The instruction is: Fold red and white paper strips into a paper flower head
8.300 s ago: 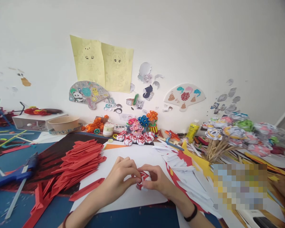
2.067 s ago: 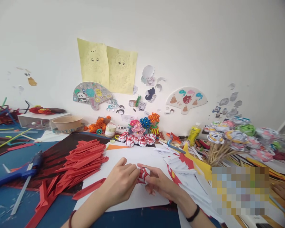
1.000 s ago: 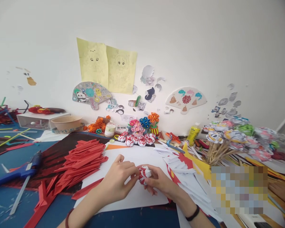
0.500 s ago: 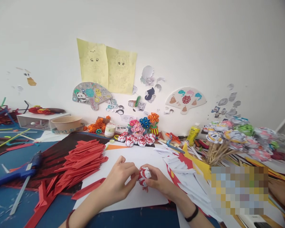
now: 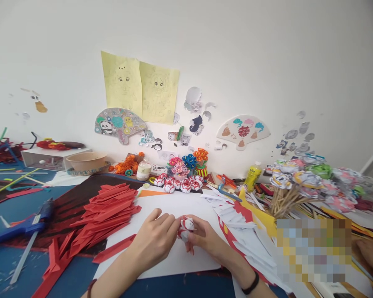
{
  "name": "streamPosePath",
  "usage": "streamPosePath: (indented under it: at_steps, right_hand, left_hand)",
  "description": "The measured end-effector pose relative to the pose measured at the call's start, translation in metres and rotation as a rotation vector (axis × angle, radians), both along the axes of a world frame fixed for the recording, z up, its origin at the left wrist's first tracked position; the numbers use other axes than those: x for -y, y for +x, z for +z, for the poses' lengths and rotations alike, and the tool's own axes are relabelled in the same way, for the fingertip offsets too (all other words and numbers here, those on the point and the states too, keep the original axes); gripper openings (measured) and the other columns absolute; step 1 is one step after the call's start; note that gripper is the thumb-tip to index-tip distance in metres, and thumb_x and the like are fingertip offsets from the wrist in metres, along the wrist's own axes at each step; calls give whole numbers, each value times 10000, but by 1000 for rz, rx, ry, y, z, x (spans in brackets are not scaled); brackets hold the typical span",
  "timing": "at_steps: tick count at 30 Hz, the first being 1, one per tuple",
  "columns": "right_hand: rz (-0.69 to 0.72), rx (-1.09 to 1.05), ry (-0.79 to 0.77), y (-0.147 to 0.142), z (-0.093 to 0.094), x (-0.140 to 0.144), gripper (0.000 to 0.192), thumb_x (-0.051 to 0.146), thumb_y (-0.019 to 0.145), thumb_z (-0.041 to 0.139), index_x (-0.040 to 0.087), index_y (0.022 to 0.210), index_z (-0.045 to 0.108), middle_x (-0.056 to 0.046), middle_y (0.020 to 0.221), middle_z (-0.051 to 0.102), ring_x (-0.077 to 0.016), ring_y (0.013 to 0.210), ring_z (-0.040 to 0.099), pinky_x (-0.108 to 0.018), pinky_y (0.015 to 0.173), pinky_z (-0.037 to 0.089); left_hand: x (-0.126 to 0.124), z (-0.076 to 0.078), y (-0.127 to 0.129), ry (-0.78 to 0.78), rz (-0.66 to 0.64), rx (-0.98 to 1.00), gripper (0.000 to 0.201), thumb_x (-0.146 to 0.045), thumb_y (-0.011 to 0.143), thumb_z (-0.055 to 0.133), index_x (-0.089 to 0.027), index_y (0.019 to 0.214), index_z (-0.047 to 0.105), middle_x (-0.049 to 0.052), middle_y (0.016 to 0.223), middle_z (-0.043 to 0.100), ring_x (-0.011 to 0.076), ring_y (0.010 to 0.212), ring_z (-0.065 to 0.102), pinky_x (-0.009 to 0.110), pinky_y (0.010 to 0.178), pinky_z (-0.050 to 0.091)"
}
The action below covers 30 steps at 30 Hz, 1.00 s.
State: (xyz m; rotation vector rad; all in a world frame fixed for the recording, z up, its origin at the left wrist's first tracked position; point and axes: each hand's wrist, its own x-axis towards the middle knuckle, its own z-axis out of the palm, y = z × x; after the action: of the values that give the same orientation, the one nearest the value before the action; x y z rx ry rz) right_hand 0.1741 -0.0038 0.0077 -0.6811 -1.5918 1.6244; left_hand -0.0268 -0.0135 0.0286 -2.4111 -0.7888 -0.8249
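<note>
A red-and-white folded paper ball [image 5: 186,227] is held over a white paper sheet [image 5: 155,211]. My right hand [image 5: 207,238] wraps round its right side, thumb on the near face. On the ball's left side my left hand [image 5: 158,236] is closed, its fingertips at the paper and partly hidden behind the hand. A pointed red tip hangs below the ball. Left of my hands lies a heap of folded red paper strips [image 5: 108,211]; folded white strips [image 5: 236,223] lie to the right. Several similar red-and-white balls [image 5: 186,184] sit at the sheet's far edge.
A blue glue gun [image 5: 34,223] lies at the left. Along the wall stand a tan bowl [image 5: 87,162], a glue jar [image 5: 144,169], pipe-cleaner flowers [image 5: 189,160] and a yellow bottle [image 5: 253,176]. Paper flowers on sticks [image 5: 292,178] stand at the right. Another person's hand [image 5: 371,258] shows at the right edge.
My left hand has turned over the ball's left side, its knuckles now facing more upward. The ball has shifted slightly left and tilted, with my right hand still round it.
</note>
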Motion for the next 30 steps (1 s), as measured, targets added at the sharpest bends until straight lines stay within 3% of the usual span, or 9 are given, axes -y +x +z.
streamPosePath:
  at_steps: [3, 9, 12, 17, 30]
  right_hand:
    - [-33, -23, -10, 1, 2, 1, 535, 485, 765, 739, 162, 1140, 537, -20, 821, 579, -122, 618, 572, -249, 539, 453]
    - [21, -84, -53, 4, 4, 3, 563, 530, 852, 624, 160, 1257, 499, -65, 864, 623, -114, 592, 565, -239, 514, 417]
    - [40, -113, -63, 6, 3, 3, 611, 554, 848, 618, 163, 1297, 484, -72, 875, 623, -116, 588, 565, -239, 509, 408]
    - [67, -133, -54, 7, 1, 4, 634, 534, 849, 632, 166, 1336, 462, -74, 876, 624, -121, 602, 575, -237, 513, 411]
    - [60, -103, -52, 8, 3, 4, 690, 572, 815, 649, 180, 1351, 459, -56, 859, 606, -122, 580, 580, -241, 489, 418]
  left_hand:
    - [2, 5, 3, -176, -32, 155, 216, -154, 958, 407, -174, 819, 571, 3, 687, 595, 131, 595, 486, 334, 676, 281]
    - [2, 20, 2, -904, -184, 500, 257, -322, 952, 489, -186, 809, 654, -6, 764, 695, 118, 650, 546, 269, 701, 387]
    - [1, 21, 2, -1077, -262, 596, 343, -409, 942, 490, -166, 800, 686, 15, 743, 698, 131, 682, 560, 243, 660, 399]
    - [1, 20, 4, -1188, -295, 683, 359, -439, 915, 531, -147, 785, 695, 23, 718, 693, 131, 676, 563, 235, 648, 408]
    - [4, 23, 4, -1049, -246, 628, 301, -381, 899, 566, -189, 772, 759, 10, 696, 710, 122, 610, 533, 239, 627, 399]
